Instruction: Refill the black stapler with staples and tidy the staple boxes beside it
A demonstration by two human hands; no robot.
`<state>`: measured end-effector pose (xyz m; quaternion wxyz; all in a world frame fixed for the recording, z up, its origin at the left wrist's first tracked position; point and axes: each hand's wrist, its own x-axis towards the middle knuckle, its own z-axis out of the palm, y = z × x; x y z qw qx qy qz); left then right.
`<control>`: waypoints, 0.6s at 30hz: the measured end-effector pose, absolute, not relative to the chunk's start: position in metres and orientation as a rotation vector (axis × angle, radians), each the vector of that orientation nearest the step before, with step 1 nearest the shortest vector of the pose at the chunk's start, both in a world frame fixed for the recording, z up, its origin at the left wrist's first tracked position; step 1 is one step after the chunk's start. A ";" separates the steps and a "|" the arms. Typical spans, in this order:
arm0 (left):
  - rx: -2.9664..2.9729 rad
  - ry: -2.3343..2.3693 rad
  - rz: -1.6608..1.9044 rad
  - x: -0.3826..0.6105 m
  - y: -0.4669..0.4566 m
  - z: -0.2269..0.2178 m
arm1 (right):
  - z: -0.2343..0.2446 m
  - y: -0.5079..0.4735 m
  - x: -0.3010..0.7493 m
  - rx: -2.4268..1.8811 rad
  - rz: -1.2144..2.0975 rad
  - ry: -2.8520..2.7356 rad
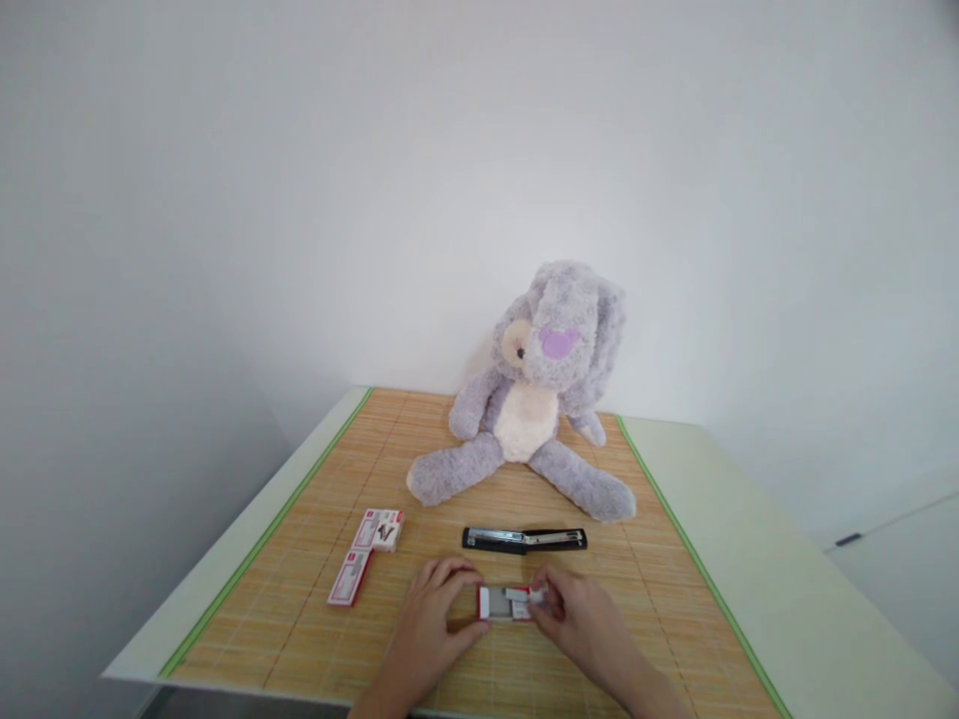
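Notably, item one — risk: a pale strip point(516, 594) is seemingly being pinched at the right end of a small box point(483, 603) by the right hand point(576, 607), thumb and fingertips nearly closed; whether the box's edge is also being gripped cannot be told. Should the pinch be tightened or skewed, the strip could be snapped or dropped, if joined staples are being handled, as is being supposed. By the left hand point(435, 614), the box's left end is being spanned, thumb and forefinger parted by its width alone; were that hold eased, the box could be dragged or tipped, its contents spilled. Item two — appearance: the box is being presented open-faced, flat on the bamboo mat point(300, 599), nearside of the opened stapler point(524, 544); red edges, white left panel and grey interior are being shown.
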<state>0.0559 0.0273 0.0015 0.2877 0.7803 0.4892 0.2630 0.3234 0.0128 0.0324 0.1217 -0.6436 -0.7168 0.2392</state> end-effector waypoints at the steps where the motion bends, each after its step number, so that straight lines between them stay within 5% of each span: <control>1: 2.082 1.308 0.693 0.056 0.027 0.002 | 0.031 0.011 0.328 -1.875 0.710 -2.078; 18: 2.061 1.243 0.565 0.090 0.034 0.004 | 0.036 0.010 0.323 -1.756 0.848 -2.167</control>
